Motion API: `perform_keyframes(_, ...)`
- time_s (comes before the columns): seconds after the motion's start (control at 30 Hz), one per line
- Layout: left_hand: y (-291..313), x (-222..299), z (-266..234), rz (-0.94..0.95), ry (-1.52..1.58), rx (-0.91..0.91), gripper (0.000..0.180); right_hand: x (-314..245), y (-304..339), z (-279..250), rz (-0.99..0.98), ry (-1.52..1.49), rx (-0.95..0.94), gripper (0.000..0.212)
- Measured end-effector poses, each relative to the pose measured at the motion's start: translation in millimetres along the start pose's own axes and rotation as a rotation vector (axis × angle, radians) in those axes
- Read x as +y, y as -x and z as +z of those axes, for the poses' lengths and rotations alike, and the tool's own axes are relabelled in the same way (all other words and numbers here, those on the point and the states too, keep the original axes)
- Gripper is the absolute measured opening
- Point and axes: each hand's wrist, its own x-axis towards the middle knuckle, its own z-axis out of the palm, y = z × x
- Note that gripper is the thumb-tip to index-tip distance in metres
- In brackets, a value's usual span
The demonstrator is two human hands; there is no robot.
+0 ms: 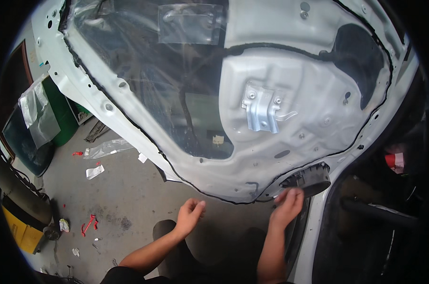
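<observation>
A white car door panel (266,165) fills the upper half, with clear plastic film (143,61) over its large opening and black sealant along its border. At its lower right corner sits a round black speaker (314,181). My right hand (288,208) is at the speaker's lower left side, its fingers bent together and slightly blurred. By those fingertips shows a thin dark cable (265,201); whether they grip it is hidden. Below the door's bottom edge, my left hand (189,217) hangs apart from the panel, fingers curled in, nothing visible in them.
A silver metal bracket (262,106) is fixed to the panel. On the grey floor at left lie plastic wrapping (108,148), a white paper scrap (94,172) and a red plastic piece (89,225). Farther left stand a green barrel (63,113) and a yellow object (20,229). The dark car interior is at right.
</observation>
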Motion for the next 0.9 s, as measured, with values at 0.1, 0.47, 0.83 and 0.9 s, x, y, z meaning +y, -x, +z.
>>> perform_keyframes(0.1,-4,-3,-7,0.092,0.063,0.019,0.032,62,35,-30,0.247,0.122,0.123,0.015)
perform_keyframes(0.47,-21,11,11,0.105,0.366,-0.217,0.025,87,43,-46,0.54,-0.185,-0.099,0.026)
perform_keyframes(0.83,-27,-4,64,0.012,0.111,-0.299,0.016,84,39,-44,0.462,-0.022,-0.078,0.017)
perform_keyframes(0.9,-24,-7,76,0.044,0.162,-0.289,0.014,79,39,-43,0.463,0.05,-0.075,0.019)
